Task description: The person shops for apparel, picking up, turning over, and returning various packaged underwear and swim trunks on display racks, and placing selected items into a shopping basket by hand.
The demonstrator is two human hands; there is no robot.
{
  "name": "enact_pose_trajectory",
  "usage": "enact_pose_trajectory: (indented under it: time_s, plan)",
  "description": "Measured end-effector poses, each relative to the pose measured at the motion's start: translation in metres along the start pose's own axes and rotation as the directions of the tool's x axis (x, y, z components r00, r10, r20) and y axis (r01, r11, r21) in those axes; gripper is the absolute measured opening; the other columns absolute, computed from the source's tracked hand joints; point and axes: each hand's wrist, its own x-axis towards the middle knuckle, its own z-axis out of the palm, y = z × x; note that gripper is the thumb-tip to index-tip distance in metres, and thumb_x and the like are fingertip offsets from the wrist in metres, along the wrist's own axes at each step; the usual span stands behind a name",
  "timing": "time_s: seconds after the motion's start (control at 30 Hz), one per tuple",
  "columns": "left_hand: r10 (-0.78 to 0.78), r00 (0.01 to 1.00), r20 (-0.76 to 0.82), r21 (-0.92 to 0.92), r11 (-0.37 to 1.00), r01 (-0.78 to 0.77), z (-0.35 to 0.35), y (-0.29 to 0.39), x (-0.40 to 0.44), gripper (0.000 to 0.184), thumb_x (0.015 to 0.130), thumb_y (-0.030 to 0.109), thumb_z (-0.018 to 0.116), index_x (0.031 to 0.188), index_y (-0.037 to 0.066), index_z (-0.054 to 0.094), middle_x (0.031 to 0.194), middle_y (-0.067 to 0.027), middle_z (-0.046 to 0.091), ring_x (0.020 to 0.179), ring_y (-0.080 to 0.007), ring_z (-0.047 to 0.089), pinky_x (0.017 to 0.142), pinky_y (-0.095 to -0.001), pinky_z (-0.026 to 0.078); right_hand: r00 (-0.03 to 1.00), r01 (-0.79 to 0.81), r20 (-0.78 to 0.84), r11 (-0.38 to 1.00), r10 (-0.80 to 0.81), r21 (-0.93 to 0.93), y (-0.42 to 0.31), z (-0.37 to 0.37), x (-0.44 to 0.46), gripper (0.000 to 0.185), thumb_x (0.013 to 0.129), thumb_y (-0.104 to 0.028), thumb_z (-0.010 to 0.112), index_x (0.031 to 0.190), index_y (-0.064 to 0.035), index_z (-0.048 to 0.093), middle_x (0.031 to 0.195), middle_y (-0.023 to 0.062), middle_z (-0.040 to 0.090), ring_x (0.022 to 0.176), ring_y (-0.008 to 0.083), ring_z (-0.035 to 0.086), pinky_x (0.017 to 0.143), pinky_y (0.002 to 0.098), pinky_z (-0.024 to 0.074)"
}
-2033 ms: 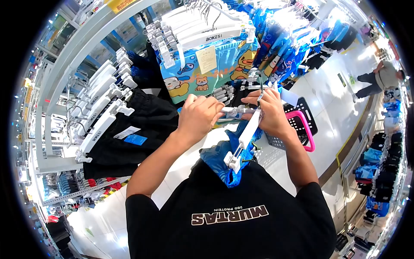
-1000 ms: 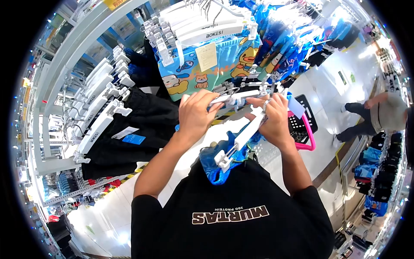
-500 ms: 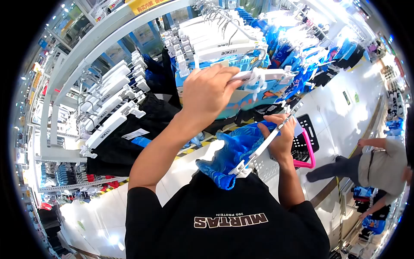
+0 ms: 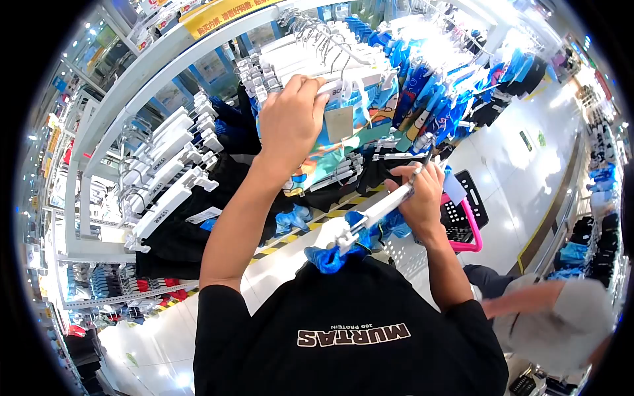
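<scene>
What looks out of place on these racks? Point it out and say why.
The blue cloth by the striped tape looks odd: it is bunched low, while the black shorts hang on hangers. Whether it has fallen, I cannot tell.

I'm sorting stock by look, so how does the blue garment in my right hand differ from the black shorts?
The blue garment is bright blue; the black shorts are dark. The garment is bunched beneath a hanger in your right hand, while the shorts hang at the rack on your left. Both have white hangers.
</scene>
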Motion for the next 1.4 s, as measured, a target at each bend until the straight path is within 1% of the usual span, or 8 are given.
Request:
enact_pose_trajectory:
  time_s: [0.2,0.33,0.4,0.47,0.57,0.67,1.1,1.4]
  plan:
    - [0.141,0.954,-0.265,-0.116,0.977,-0.177,-0.003,-0.007,-0.015,0.019,0.084,0.008,0.076,0.103,0.006,0.073,0.113,-0.0100,0.066,0.100,-0.0294,0.065,0.087,-0.0366,0.051,0.986,0.127,-0.092,0.985,-0.137,-0.116,-0.009,0.012,0.058,0.020,0.073,-0.017,0.083,0.084,-0.0118,0.067,0.079,0.0023,0.062,0.081,0.0253,0.058,0.084,0.0396,0.0412]
    - [-0.116,0.958,-0.263,-0.539,0.841,-0.046,-0.029,-0.016,-0.032,0.015,0.094,0.014,0.070,0.102,0.002,0.073,0.109,-0.0133,0.069,0.101,-0.0248,0.066,0.086,-0.0350,0.051,0.973,0.170,-0.138,0.979,-0.185,-0.117,-0.017,0.025,0.097,0.016,0.078,-0.021,0.080,0.085,-0.0139,0.067,0.082,0.0022,0.064,0.085,0.0251,0.059,0.088,0.0399,0.0399]
    - [-0.298,0.954,0.039,-0.923,0.354,0.149,-0.046,-0.027,-0.051,0.034,0.105,0.028,0.056,0.107,-0.004,0.069,0.111,-0.0149,0.070,0.099,-0.0235,0.067,0.089,-0.0346,0.051,0.983,0.148,-0.098,0.985,-0.156,-0.084,-0.024,0.033,0.111,0.023,0.067,-0.005,0.071,0.088,-0.0151,0.068,0.086,0.0019,0.064,0.092,0.0253,0.059,0.093,0.0430,0.0384]
    - [-0.365,0.925,0.110,-0.963,0.191,0.190,-0.056,-0.028,-0.070,0.060,0.109,0.046,0.039,0.120,-0.010,0.061,0.113,-0.0173,0.068,0.102,-0.0219,0.066,0.093,-0.0333,0.049,0.987,0.138,-0.066,0.985,-0.146,-0.105,-0.030,0.041,0.124,0.021,0.068,-0.006,0.069,0.088,-0.0134,0.068,0.088,0.0035,0.065,0.096,0.0259,0.059,0.094,0.0434,0.0383]
    - [-0.400,0.916,-0.013,-0.870,0.455,0.187,-0.042,-0.038,-0.097,0.071,0.103,0.058,0.042,0.126,-0.007,0.057,0.116,-0.0184,0.067,0.106,-0.0233,0.066,0.092,-0.0350,0.053,0.985,0.138,-0.087,0.985,-0.148,-0.103,-0.036,0.059,0.135,0.024,0.067,-0.004,0.069,0.089,-0.0134,0.068,0.085,0.0045,0.064,0.096,0.0264,0.059,0.097,0.0424,0.0380]
    - [-0.528,0.847,-0.069,-0.726,0.608,0.320,-0.028,-0.020,-0.112,0.038,0.099,0.028,0.069,0.121,-0.002,0.061,0.099,-0.0041,0.066,0.086,-0.0088,0.059,0.078,-0.0234,0.047,0.988,0.133,-0.059,0.983,-0.141,-0.130,-0.036,0.078,0.138,0.026,0.067,-0.004,0.069,0.091,-0.0134,0.068,0.087,0.0045,0.064,0.098,0.0268,0.059,0.098,0.0425,0.0375]
    - [-0.634,0.770,-0.078,-0.738,0.556,0.383,0.006,-0.029,-0.111,0.031,0.098,0.021,0.071,0.112,-0.005,0.061,0.089,-0.0008,0.066,0.077,-0.0050,0.055,0.071,-0.0212,0.045,0.977,0.138,0.138,0.977,-0.161,0.164,-0.012,0.056,0.126,0.042,0.077,-0.016,0.082,0.115,-0.0069,0.069,0.110,0.0101,0.061,0.112,0.0322,0.054,0.100,0.0408,0.0442]
    - [-0.638,0.769,-0.035,-0.805,0.474,0.357,0.026,-0.039,-0.136,0.046,0.095,0.018,0.074,0.128,-0.005,0.052,0.113,-0.0080,0.063,0.098,-0.0128,0.059,0.089,-0.0279,0.048,0.954,0.178,-0.276,0.958,-0.113,0.225,-0.005,0.052,0.059,0.029,0.075,-0.002,0.078,0.103,-0.0059,0.069,0.110,0.0113,0.065,0.111,0.0350,0.060,0.101,0.0438,0.0465]
